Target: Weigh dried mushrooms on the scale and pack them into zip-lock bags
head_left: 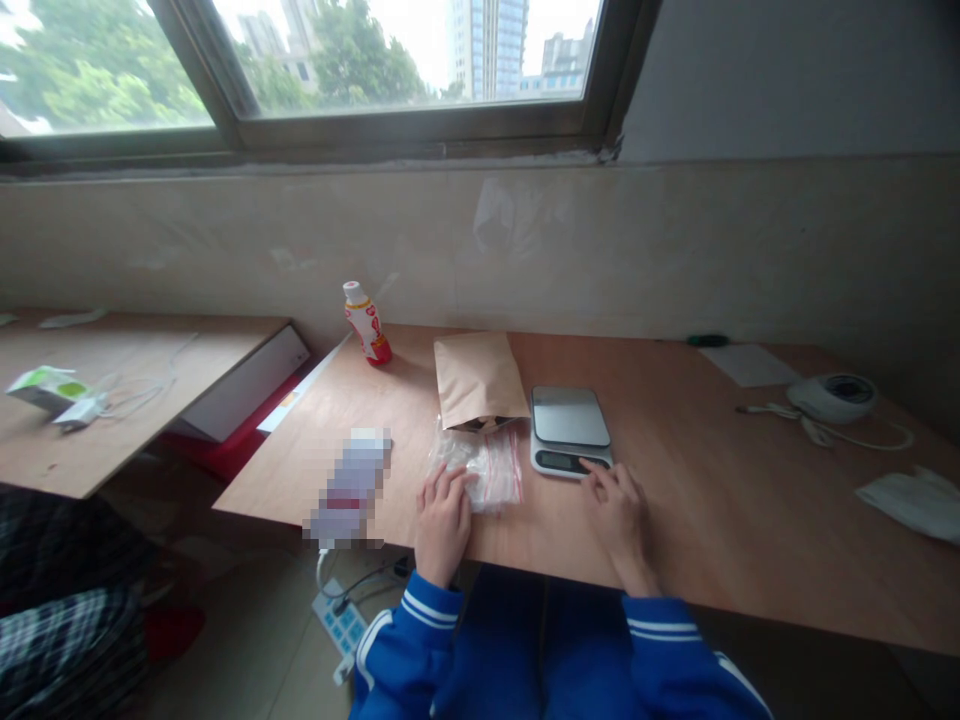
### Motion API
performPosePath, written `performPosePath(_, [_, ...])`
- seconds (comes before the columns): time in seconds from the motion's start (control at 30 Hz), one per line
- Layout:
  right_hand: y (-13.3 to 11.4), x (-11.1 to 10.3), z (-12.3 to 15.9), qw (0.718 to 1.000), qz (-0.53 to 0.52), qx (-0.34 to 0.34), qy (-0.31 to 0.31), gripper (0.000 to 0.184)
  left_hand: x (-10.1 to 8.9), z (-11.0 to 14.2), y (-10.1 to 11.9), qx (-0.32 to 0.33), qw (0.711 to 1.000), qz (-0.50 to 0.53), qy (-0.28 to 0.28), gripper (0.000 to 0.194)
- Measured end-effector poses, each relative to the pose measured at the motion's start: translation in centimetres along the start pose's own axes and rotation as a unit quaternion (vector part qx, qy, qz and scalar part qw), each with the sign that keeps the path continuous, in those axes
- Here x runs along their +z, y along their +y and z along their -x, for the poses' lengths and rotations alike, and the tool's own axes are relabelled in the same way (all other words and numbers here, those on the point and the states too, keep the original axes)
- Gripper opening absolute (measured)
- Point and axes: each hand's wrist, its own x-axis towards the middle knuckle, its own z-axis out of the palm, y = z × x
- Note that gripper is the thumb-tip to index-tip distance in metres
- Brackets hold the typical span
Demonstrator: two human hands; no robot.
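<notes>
My right hand [616, 505] reaches to the front of a digital kitchen scale [571, 418], its index finger touching the display panel near the right end. The other fingers of that hand are curled, with nothing seen in them. Nothing rests on the scale's metal plate. My left hand [444, 515] lies on the table edge, fingers loosely spread over the near left corner of some clear zip bags [491, 470]. Behind these bags lies a brown kraft paper pouch [480, 378], its dark opening facing me and partly covering them.
A red and white drink bottle [367, 325] stands at the back left. A pixelated phone-like object [352, 488] lies left, with a cable running down to a power strip [341, 620]. On the right are a white round device [832, 397], paper [750, 364] and a green-handled tool [708, 341].
</notes>
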Motion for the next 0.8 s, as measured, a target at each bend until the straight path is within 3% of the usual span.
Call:
performPosePath(0.17, [0.1, -0.6, -0.1, 0.985, -0.148, 0.079, 0.030, 0.029, -0.2, 0.0, 0.1, -0.039, 0.999, 0.012, 0.012, 0.036])
performPosePath(0.3, [0.2, -0.9, -0.1, 0.978, -0.191, 0.081, 0.012, 0.026, -0.9, 0.0, -0.4, -0.085, 0.996, 0.013, 0.013, 0.037])
performPosePath(0.43, [-0.9, -1.0, 0.2, 0.970, -0.233, 0.057, -0.030, 0.026, -2.8, -0.6, -0.5, -0.091, 0.996, 0.013, 0.010, 0.041])
performPosePath(0.53, [-3.5, -0.7, 0.5, 0.959, -0.269, 0.041, -0.077, 0.029, -4.5, -2.2, 0.4, -0.084, 0.995, 0.044, 0.032, 0.045])
performPosePath(0.63, [-7.7, 0.0, -0.1, 0.950, -0.294, 0.018, -0.109, 0.031, -5.0, -5.2, 1.5, -0.052, 0.992, 0.096, 0.067, 0.041])
performPosePath(0.7, [-10.7, 0.9, -1.1, 0.944, -0.311, -0.012, -0.110, 0.032, -4.2, -7.5, 1.7, -0.048, 0.993, 0.076, 0.078, 0.044])
performPosePath(0.8, [-14.0, 3.0, -2.8, 0.951, -0.287, -0.002, -0.113, 0.033, -2.0, -10.5, 0.9, -0.051, 0.998, 0.022, 0.028, 0.053])
